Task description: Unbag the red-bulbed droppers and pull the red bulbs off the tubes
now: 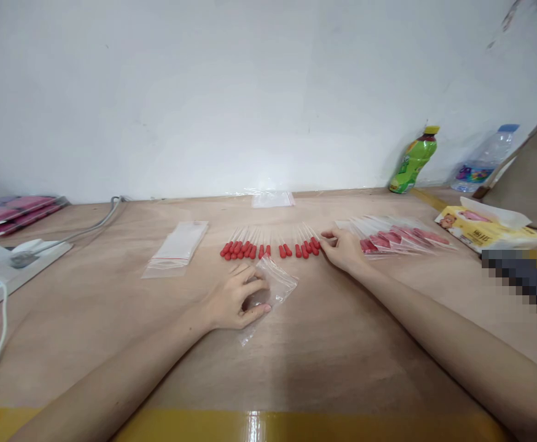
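Observation:
A clear zip bag [280,282] lies under and inside the curled fingers of my left hand [238,298], its open-looking corner pointing up and right. Just beyond it, droppers with red rubber bulbs [238,248] and thin clear stems lie in a row, bulbs toward me. At the row's right end, my right hand [344,248] pinches the red bulb of a dropper [315,243] between thumb and fingers. Right of that hand, several filled bags [394,238] with red bulbs showing through lie overlapped. To the left rests a stack of flat zip bags [178,245].
Against the wall, another flat bag [272,199] lies on the table [323,356]. A green bottle [414,161], a clear bottle [486,159], a tissue pack [486,227] and a grey-brown bag [533,178] stand at right. At left are a power strip [33,270] and pink packets [17,213].

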`<state>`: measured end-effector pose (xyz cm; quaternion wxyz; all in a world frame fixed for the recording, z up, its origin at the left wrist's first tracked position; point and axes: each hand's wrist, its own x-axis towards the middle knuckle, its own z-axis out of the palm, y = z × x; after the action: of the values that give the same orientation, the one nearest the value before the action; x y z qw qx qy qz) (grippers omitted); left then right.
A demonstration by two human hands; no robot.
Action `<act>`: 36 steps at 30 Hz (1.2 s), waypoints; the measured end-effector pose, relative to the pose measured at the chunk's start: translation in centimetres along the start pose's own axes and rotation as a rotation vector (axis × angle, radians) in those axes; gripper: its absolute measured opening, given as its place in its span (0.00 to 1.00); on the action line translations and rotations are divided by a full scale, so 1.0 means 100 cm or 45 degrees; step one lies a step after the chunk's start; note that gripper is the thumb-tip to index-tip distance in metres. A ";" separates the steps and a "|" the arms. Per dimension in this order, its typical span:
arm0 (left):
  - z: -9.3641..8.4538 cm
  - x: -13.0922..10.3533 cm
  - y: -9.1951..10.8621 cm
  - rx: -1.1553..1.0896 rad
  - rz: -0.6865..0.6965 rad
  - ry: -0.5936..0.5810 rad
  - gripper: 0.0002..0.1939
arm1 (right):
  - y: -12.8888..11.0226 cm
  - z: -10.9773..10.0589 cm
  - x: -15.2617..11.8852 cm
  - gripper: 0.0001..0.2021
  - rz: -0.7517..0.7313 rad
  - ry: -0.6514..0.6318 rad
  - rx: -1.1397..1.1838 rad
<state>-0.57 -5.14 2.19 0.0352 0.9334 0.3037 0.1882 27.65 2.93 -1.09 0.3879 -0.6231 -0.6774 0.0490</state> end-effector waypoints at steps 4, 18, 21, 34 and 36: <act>0.002 0.001 -0.001 -0.186 0.056 -0.070 0.15 | -0.002 -0.002 -0.001 0.10 0.002 -0.004 0.056; 0.000 -0.004 0.002 0.051 -0.031 -0.288 0.28 | -0.013 -0.003 -0.014 0.11 -0.252 0.098 0.156; -0.001 -0.005 0.007 0.037 -0.064 -0.252 0.29 | -0.033 -0.010 -0.030 0.09 -0.577 -0.012 0.317; 0.010 -0.004 -0.003 -0.355 -0.727 0.231 0.26 | -0.053 -0.012 -0.049 0.07 -0.995 -0.372 0.220; 0.013 -0.006 -0.009 -0.470 -0.790 0.184 0.30 | -0.048 -0.022 -0.038 0.06 -0.859 -0.268 0.096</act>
<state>-1.01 -4.73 0.63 0.2367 0.7591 0.5349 0.2857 24.80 -2.39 1.30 0.3332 -0.3410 -0.8790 0.0070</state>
